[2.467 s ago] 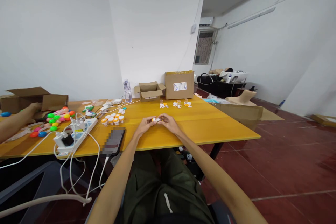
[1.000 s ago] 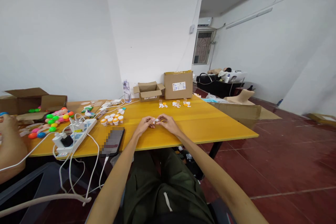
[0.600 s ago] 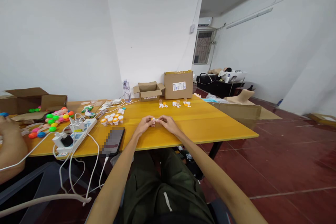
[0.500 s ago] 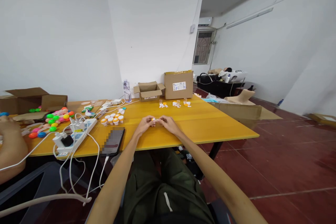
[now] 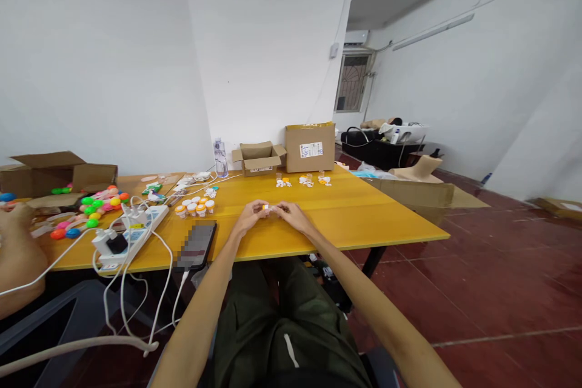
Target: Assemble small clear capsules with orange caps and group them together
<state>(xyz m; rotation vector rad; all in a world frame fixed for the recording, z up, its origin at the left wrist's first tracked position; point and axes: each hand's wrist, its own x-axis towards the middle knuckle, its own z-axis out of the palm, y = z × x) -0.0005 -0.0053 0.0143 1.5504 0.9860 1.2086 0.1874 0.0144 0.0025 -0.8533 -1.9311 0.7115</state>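
Observation:
My left hand (image 5: 248,218) and my right hand (image 5: 291,216) meet over the yellow table (image 5: 354,212), fingertips pinched together on a small white and orange piece (image 5: 267,209). Both hands are closed around it, and its exact shape is too small to make out. A cluster of small white pots with orange lids (image 5: 194,206) stands to the left of my hands. More small white and orange parts (image 5: 302,181) lie farther back near the boxes.
A phone (image 5: 197,245) lies near the front edge, beside a white power strip (image 5: 130,229) with trailing cables. Bright plastic balls (image 5: 93,209) and an open carton (image 5: 54,173) sit at the left. Two cardboard boxes (image 5: 310,147) and a bottle (image 5: 221,157) stand at the back. Another person's arm (image 5: 16,254) shows at the far left.
My hands stay together in the same spot, fingers shifting slightly on the small piece. The other person's arm at the left has pulled back from the carton toward the table's near edge.

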